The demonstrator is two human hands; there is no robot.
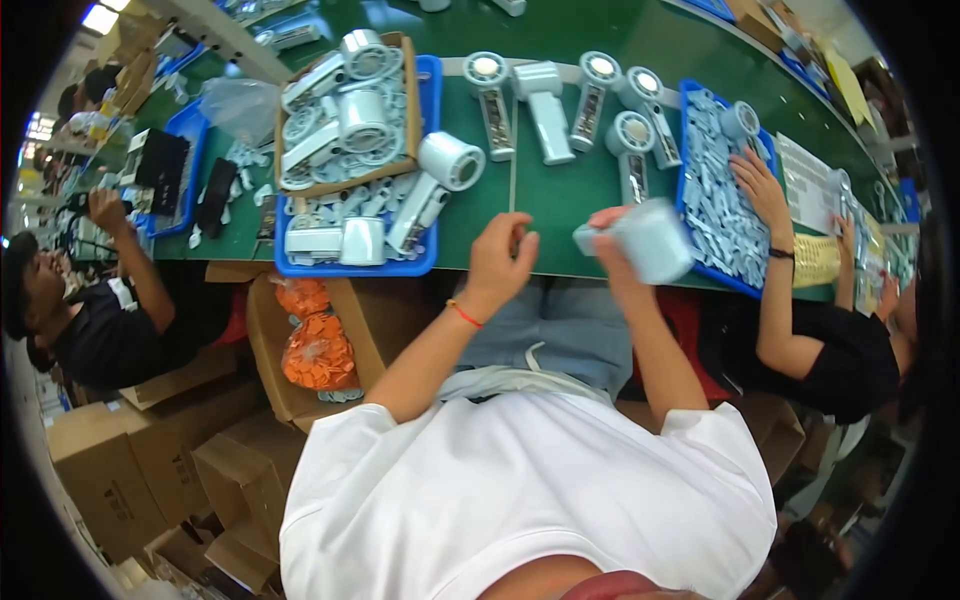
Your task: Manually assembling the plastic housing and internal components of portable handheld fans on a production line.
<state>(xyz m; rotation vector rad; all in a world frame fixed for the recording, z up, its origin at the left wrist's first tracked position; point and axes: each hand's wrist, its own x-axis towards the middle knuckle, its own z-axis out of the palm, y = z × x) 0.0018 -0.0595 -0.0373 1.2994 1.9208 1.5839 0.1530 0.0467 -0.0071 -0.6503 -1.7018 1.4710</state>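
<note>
- At the near edge of the green tabletop [560, 215], the right hand [618, 250] was clenched around a pale blue, blurred fan housing [650, 240], held just above the edge.
- The left hand [500, 262] was closed in a pinch with fingertips drawn together; whatever it gripped was too small to make out, though a thin rod [513, 150] rose from just above it across the tabletop.
- Motion blur hid the housing's details, and the right hand's fingers were mostly covered by it.
- Between the two hands lay a narrow open strip of tabletop; beyond it, five handheld fan bodies [545, 105] lay in a row, well apart from the hands.
- To the left, a blue tray [428, 265] held white fan parts and carried a cardboard box [408, 120] stacked with round fan heads.
- To the right, another blue tray [745, 285] was full of small pale blue pieces, with a neighbouring person's hand [760, 185] resting on them.
- Below the tabletop edge, an open carton [262, 340] held orange bagged parts [318, 350]; further cartons were partly cut off by the picture's dark rim.
</note>
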